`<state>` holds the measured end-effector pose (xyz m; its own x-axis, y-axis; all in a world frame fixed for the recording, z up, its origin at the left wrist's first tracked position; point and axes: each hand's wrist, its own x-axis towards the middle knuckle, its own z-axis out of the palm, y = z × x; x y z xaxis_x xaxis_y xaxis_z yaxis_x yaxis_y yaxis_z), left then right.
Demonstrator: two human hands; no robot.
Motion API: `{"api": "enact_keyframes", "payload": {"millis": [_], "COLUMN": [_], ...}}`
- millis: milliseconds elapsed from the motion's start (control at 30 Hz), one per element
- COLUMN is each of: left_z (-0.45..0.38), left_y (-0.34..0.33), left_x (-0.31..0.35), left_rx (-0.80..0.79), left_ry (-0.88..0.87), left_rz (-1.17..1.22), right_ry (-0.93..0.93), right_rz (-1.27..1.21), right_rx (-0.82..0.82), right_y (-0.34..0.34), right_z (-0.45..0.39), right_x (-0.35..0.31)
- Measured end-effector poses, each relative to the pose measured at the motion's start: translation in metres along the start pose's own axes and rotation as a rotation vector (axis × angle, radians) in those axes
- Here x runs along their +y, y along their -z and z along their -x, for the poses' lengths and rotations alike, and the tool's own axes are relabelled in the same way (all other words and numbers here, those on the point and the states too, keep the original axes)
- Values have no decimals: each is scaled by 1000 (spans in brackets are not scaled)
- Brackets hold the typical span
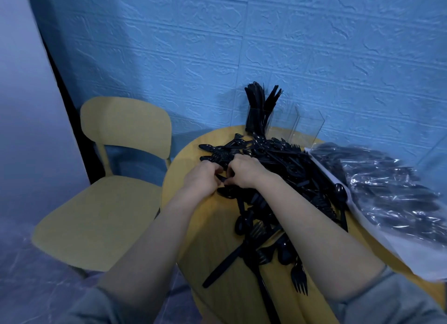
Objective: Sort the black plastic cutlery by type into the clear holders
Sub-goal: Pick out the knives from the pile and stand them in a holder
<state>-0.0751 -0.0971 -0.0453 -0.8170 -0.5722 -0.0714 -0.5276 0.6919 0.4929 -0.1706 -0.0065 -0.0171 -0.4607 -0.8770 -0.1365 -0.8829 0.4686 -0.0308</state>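
A big heap of black plastic cutlery (285, 169) covers the round yellow table (193, 239), with forks, spoons and knives mixed. My left hand (200, 178) and my right hand (244, 171) meet at the heap's left edge, fingers curled around black pieces between them. Which type of piece each holds is hidden by the fingers. At the table's far edge a clear holder (258, 120) stands packed with upright black knives. Beside it on the right stands an empty clear holder (306, 125).
A clear plastic bag (387, 193) of more black cutlery lies on the table's right side. A yellow chair (108, 183) stands left of the table. A blue textured wall (242, 45) runs right behind the holders.
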Motion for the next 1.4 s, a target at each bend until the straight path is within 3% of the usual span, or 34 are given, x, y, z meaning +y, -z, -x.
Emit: {"api": "enact_keyframes", "payload": {"millis": [167, 333, 500, 633, 800, 967, 1100, 1200, 1400], "left_z": [2, -5, -14, -13, -4, 9, 24, 36, 50], "left_y": [-5, -1, 6, 14, 31, 41, 41, 40, 36], "left_x": [-13, -10, -6, -7, -2, 9, 16, 22, 19], "left_rx": [11, -8, -99, -132, 115, 193, 107, -5, -87], "left_ry": [-72, -188, -195, -156, -136, -118, -162, -222, -132], "left_rz": [99, -102, -96, 121, 474, 1017, 1002, 1001, 1136], "right_ry": [-18, 0, 14, 19, 19, -76, -100, -71, -43], "right_rz": [-18, -26, -21, -64, -212, -683, -1026, -1177, -1168], "right_rx": [9, 60, 57, 75, 222, 411, 540, 503, 416], "right_y": [1, 3, -1, 5, 14, 28, 45, 53, 40], "right_z": [-3, 9, 23, 31, 33, 36, 39, 42, 37], "right_x": [1, 8, 16, 21, 23, 17, 13, 9, 2]}}
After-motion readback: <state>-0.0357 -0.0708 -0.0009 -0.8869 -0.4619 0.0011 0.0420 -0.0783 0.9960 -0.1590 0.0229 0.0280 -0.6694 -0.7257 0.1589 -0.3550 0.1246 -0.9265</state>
